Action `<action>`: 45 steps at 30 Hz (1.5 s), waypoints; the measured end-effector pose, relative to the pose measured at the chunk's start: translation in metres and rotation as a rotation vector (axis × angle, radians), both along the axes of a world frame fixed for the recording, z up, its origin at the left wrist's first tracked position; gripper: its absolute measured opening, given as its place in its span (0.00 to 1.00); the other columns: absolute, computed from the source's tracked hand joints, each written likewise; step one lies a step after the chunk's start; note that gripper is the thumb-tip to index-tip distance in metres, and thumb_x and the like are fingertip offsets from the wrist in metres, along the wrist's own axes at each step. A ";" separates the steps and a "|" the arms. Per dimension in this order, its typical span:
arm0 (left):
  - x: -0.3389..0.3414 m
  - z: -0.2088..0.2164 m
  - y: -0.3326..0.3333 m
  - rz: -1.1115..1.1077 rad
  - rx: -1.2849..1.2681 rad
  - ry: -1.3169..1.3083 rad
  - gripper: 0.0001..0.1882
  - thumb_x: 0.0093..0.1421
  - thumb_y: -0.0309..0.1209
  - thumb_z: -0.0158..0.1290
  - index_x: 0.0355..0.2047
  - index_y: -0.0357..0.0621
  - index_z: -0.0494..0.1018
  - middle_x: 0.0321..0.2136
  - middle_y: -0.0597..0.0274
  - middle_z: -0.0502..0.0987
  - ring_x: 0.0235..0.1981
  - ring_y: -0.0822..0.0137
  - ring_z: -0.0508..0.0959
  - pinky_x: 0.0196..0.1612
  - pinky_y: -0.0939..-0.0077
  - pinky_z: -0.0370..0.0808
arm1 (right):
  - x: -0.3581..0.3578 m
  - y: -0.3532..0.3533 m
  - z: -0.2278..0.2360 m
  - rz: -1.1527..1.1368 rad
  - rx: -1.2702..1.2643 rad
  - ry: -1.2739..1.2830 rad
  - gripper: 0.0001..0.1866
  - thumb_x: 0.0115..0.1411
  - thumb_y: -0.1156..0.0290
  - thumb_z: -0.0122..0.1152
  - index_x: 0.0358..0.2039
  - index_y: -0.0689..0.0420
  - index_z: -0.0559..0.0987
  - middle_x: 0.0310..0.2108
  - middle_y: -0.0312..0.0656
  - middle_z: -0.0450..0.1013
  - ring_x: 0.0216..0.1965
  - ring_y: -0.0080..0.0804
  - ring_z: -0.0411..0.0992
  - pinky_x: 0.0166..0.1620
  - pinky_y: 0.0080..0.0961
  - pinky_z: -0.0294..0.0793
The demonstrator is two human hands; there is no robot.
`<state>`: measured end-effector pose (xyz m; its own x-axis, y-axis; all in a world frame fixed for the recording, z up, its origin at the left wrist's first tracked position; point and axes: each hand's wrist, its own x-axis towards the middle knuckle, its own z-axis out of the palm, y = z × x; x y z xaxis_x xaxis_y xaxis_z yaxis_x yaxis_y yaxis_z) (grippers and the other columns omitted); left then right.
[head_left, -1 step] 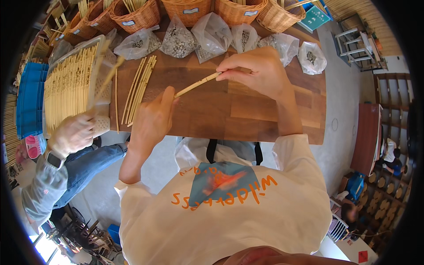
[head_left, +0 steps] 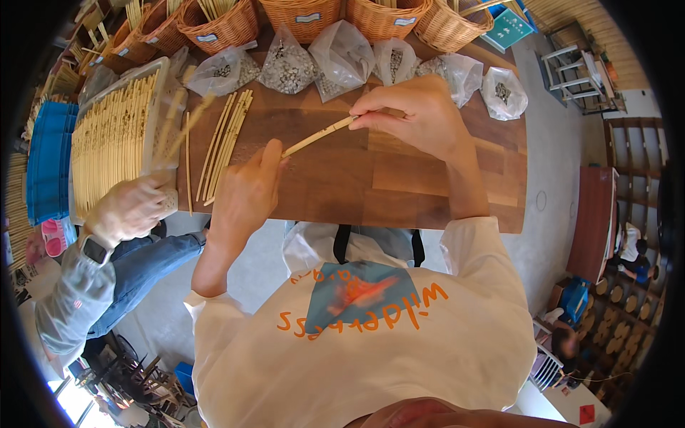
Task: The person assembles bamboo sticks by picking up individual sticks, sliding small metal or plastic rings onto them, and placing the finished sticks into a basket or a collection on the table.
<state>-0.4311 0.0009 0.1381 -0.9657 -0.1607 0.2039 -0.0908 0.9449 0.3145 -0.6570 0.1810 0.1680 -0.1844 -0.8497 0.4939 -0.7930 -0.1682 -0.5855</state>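
A thin bamboo stick (head_left: 319, 135) with dark marks is held above the wooden table (head_left: 428, 185), slanting up to the right. My left hand (head_left: 250, 187) is closed round its lower end. At the upper end, my right hand (head_left: 416, 114) pinches the tip between thumb and fingers. Left of my left hand, several similar bamboo sticks (head_left: 227, 143) lie on the tabletop, with one more stick (head_left: 188, 164) a little apart from them. The stick's two ends are hidden in my fingers.
A co-worker's blurred hand (head_left: 128, 210) moves at the left, beside a tray of packed sticks (head_left: 114, 135). Plastic bags of small metal parts (head_left: 287, 68) line the table's far side. Behind them stand wicker baskets (head_left: 303, 18). A blue crate (head_left: 50, 160) is at far left.
The co-worker's hand and the blurred sticks by it have shifted slightly right. My hands and the bamboo stick show no visible movement.
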 end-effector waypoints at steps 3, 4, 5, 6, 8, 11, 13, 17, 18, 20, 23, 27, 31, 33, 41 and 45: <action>-0.003 -0.012 -0.002 -0.024 -0.037 0.044 0.10 0.68 0.30 0.52 0.34 0.42 0.63 0.24 0.51 0.75 0.20 0.45 0.76 0.20 0.54 0.71 | -0.002 -0.001 -0.003 0.001 0.040 -0.059 0.05 0.53 0.74 0.74 0.30 0.58 0.86 0.26 0.35 0.82 0.23 0.23 0.78 0.26 0.18 0.71; -0.005 -0.015 -0.001 -0.015 -0.021 0.059 0.09 0.68 0.30 0.52 0.34 0.42 0.63 0.24 0.51 0.75 0.20 0.45 0.77 0.21 0.54 0.71 | -0.003 -0.002 -0.003 0.002 0.059 -0.064 0.05 0.54 0.74 0.74 0.31 0.59 0.85 0.26 0.35 0.83 0.23 0.23 0.78 0.27 0.17 0.72; -0.007 -0.018 0.000 -0.006 -0.006 0.074 0.09 0.68 0.30 0.52 0.34 0.42 0.63 0.24 0.51 0.75 0.21 0.45 0.77 0.21 0.54 0.71 | -0.004 -0.003 -0.003 0.005 0.078 -0.068 0.05 0.54 0.74 0.73 0.31 0.59 0.85 0.27 0.35 0.83 0.24 0.23 0.79 0.27 0.17 0.73; -0.008 -0.021 0.002 0.005 0.009 0.089 0.09 0.68 0.30 0.52 0.34 0.43 0.63 0.24 0.50 0.75 0.21 0.45 0.77 0.21 0.54 0.71 | -0.004 -0.005 -0.005 0.007 0.067 -0.108 0.06 0.55 0.75 0.73 0.33 0.60 0.85 0.28 0.37 0.83 0.25 0.23 0.79 0.29 0.17 0.75; -0.016 -0.027 0.004 0.052 0.061 0.109 0.09 0.68 0.30 0.52 0.34 0.42 0.63 0.23 0.49 0.75 0.21 0.43 0.76 0.22 0.52 0.71 | -0.006 -0.011 -0.013 -0.001 0.043 -0.178 0.08 0.56 0.75 0.73 0.36 0.61 0.85 0.29 0.39 0.83 0.27 0.22 0.80 0.32 0.17 0.78; -0.028 -0.029 0.016 0.148 0.193 0.164 0.09 0.69 0.30 0.51 0.34 0.42 0.63 0.21 0.46 0.74 0.23 0.39 0.76 0.23 0.48 0.69 | 0.000 -0.022 -0.018 0.048 0.094 -0.667 0.11 0.58 0.77 0.71 0.41 0.63 0.83 0.33 0.43 0.83 0.30 0.25 0.81 0.37 0.21 0.82; -0.037 -0.024 0.025 0.202 0.281 0.216 0.09 0.70 0.30 0.50 0.34 0.41 0.63 0.19 0.45 0.72 0.23 0.37 0.74 0.24 0.48 0.68 | 0.000 -0.034 -0.028 0.178 0.069 -0.884 0.11 0.59 0.77 0.70 0.43 0.63 0.83 0.34 0.43 0.82 0.31 0.26 0.82 0.37 0.23 0.83; -0.056 -0.029 0.021 0.195 0.473 0.324 0.11 0.71 0.30 0.51 0.30 0.39 0.67 0.16 0.49 0.72 0.19 0.44 0.75 0.22 0.58 0.69 | -0.011 -0.054 -0.010 0.209 0.038 -0.932 0.10 0.62 0.71 0.69 0.40 0.62 0.82 0.32 0.41 0.81 0.29 0.27 0.81 0.33 0.23 0.82; -0.060 -0.031 0.016 0.237 0.555 0.315 0.12 0.71 0.31 0.51 0.30 0.39 0.68 0.16 0.50 0.73 0.18 0.49 0.75 0.22 0.61 0.69 | -0.016 -0.059 0.003 0.182 0.015 -0.918 0.10 0.62 0.68 0.70 0.39 0.62 0.82 0.31 0.40 0.81 0.28 0.27 0.81 0.32 0.22 0.82; -0.062 -0.038 0.005 0.332 0.718 0.295 0.13 0.71 0.32 0.52 0.30 0.38 0.70 0.17 0.54 0.74 0.17 0.58 0.77 0.22 0.66 0.70 | -0.039 -0.073 0.041 0.094 -0.101 -0.719 0.10 0.65 0.66 0.66 0.37 0.60 0.82 0.29 0.41 0.81 0.26 0.27 0.81 0.30 0.23 0.83; -0.057 -0.063 -0.003 0.360 0.795 0.366 0.10 0.71 0.32 0.52 0.35 0.37 0.74 0.17 0.60 0.76 0.18 0.71 0.77 0.23 0.74 0.71 | -0.120 -0.097 0.097 -0.090 -0.373 -0.509 0.07 0.63 0.74 0.59 0.36 0.65 0.80 0.28 0.47 0.81 0.28 0.36 0.81 0.31 0.27 0.81; -0.033 -0.076 0.005 0.413 0.949 0.412 0.08 0.70 0.29 0.54 0.40 0.36 0.77 0.19 0.62 0.77 0.20 0.74 0.79 0.24 0.79 0.73 | -0.177 -0.178 0.093 -0.537 -0.251 -0.095 0.12 0.61 0.68 0.61 0.29 0.64 0.83 0.20 0.45 0.79 0.21 0.29 0.79 0.29 0.26 0.79; -0.019 -0.076 0.017 0.428 1.008 0.367 0.07 0.69 0.27 0.54 0.42 0.36 0.77 0.22 0.64 0.77 0.22 0.75 0.78 0.26 0.82 0.72 | -0.196 -0.215 0.036 -0.744 0.094 0.044 0.16 0.58 0.61 0.62 0.27 0.63 0.84 0.24 0.54 0.80 0.27 0.43 0.82 0.36 0.40 0.80; -0.015 -0.076 0.020 0.412 1.007 0.372 0.07 0.68 0.27 0.55 0.43 0.36 0.77 0.22 0.65 0.77 0.22 0.76 0.77 0.26 0.83 0.71 | -0.205 -0.235 0.012 -0.847 0.190 0.075 0.15 0.57 0.61 0.61 0.29 0.63 0.85 0.28 0.55 0.81 0.34 0.46 0.83 0.39 0.42 0.80; -0.020 -0.074 0.021 0.399 1.003 0.372 0.07 0.67 0.26 0.56 0.42 0.36 0.77 0.23 0.62 0.78 0.21 0.75 0.79 0.25 0.81 0.73 | -0.250 -0.250 -0.043 -1.052 0.228 0.162 0.15 0.57 0.63 0.61 0.34 0.61 0.85 0.35 0.57 0.81 0.39 0.55 0.81 0.42 0.45 0.80; 0.004 -0.081 0.011 0.498 1.002 0.441 0.08 0.66 0.24 0.57 0.43 0.34 0.78 0.26 0.60 0.79 0.22 0.74 0.79 0.25 0.80 0.74 | -0.121 -0.213 -0.012 -0.611 0.037 0.211 0.10 0.62 0.65 0.64 0.35 0.59 0.85 0.30 0.46 0.82 0.29 0.41 0.81 0.34 0.37 0.80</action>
